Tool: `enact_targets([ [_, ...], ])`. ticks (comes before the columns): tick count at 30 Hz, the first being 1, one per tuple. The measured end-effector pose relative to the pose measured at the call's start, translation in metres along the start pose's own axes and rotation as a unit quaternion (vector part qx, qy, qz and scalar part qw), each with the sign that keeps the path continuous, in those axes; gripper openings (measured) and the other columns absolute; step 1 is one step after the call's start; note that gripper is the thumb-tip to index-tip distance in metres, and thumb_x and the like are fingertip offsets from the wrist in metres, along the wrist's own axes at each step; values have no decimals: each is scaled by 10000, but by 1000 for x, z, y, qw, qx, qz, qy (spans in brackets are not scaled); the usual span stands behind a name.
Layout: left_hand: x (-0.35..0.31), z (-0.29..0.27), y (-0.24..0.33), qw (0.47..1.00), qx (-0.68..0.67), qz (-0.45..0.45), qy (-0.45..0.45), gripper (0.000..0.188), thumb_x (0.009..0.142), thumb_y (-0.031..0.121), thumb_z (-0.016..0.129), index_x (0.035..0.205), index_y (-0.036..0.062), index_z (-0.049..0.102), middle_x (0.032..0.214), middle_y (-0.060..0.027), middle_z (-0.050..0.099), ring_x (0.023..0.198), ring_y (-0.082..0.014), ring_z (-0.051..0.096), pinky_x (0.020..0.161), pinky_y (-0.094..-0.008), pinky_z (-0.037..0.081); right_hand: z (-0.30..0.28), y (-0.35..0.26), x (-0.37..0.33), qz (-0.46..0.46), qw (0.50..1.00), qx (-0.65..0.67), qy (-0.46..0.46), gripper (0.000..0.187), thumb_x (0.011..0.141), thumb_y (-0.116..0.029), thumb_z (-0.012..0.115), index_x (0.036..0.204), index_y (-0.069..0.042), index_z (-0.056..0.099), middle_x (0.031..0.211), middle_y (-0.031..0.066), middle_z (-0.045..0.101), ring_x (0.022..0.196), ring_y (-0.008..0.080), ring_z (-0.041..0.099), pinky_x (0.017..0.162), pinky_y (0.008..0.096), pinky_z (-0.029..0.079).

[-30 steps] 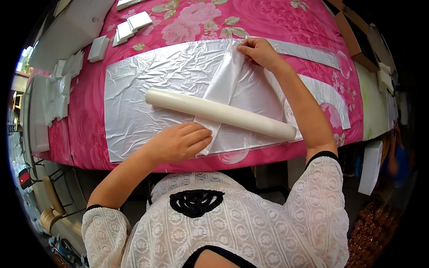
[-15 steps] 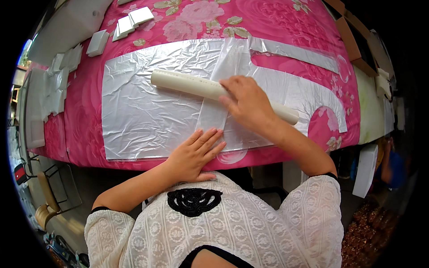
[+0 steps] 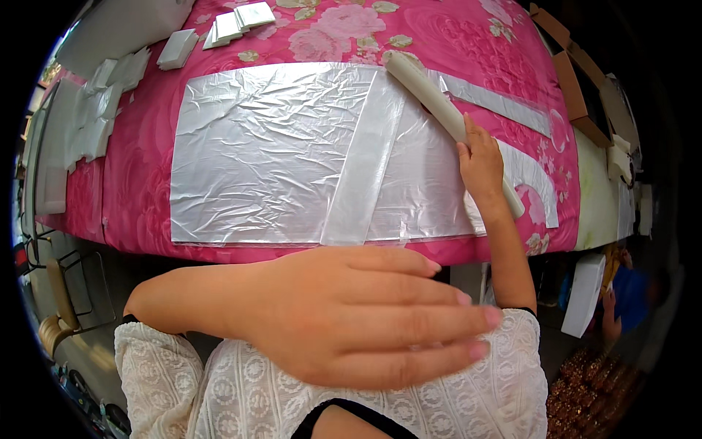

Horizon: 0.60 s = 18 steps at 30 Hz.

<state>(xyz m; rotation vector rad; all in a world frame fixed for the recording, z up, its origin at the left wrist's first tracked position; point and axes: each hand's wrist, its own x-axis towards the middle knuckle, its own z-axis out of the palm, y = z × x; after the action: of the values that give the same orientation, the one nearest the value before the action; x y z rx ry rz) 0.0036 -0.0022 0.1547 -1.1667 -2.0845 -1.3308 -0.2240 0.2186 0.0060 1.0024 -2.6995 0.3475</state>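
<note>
My left hand [image 3: 365, 318] is raised in front of my chest, large in view, its fingers stretched out with nothing in them. My right hand [image 3: 484, 161] grips a white plastic pipe [image 3: 428, 91] around its lower half. The pipe slants over the right part of a shiny, translucent plastic bag [image 3: 248, 161] with handle-like strips on its right side. Wrinkles cover the bag's left half, while a smoother band [image 3: 363, 161] crosses its middle. Part of the bag's right side is hidden under the pipe and my right hand.
A pink flowered cloth [image 3: 322, 44] covers the table. Small white packets [image 3: 238, 20] lie at the far left, with more packets [image 3: 102, 110] along the left edge. A cardboard box [image 3: 581, 99] stands at the right. Another person in blue [image 3: 632, 300] shows at lower right.
My left hand has lifted off the bag and come up toward my chest. The pipe has swung steeper and moved right in my right hand. The middle band now lies flatter.
</note>
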Motion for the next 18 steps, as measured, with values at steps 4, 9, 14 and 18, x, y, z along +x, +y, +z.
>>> enact_targets([
  [4,21,-29,28,993,-102,-2,59,202,847,19,560,1039,32,622,1084,-101,644,1004,-204,621,864,-335,489,2,0,-3,-7,1000,-11,13,536,811,-124,605,1324,-94,454,1119,141,567,976,324,548,846,415,445],
  [9,28,-42,32,985,-154,19,70,192,853,35,560,1032,31,629,1063,-96,651,967,-201,633,846,-330,498,0,3,-5,0,999,-11,32,549,798,-114,614,1324,-103,456,1085,124,573,942,315,552,823,414,448],
  [14,24,-51,41,983,-164,18,76,184,859,51,560,1025,31,636,1043,-91,657,931,-197,645,828,-324,507,6,-3,1,-33,999,-6,36,558,787,-123,630,1319,-110,463,1058,115,577,912,301,558,797,416,452],
  [18,28,-49,46,980,-183,37,69,179,864,63,560,1020,31,642,1027,-87,663,901,-195,655,814,-319,514,5,3,-3,-20,999,-12,29,558,783,-120,634,1314,-103,464,1051,122,579,915,306,558,797,416,452],
])
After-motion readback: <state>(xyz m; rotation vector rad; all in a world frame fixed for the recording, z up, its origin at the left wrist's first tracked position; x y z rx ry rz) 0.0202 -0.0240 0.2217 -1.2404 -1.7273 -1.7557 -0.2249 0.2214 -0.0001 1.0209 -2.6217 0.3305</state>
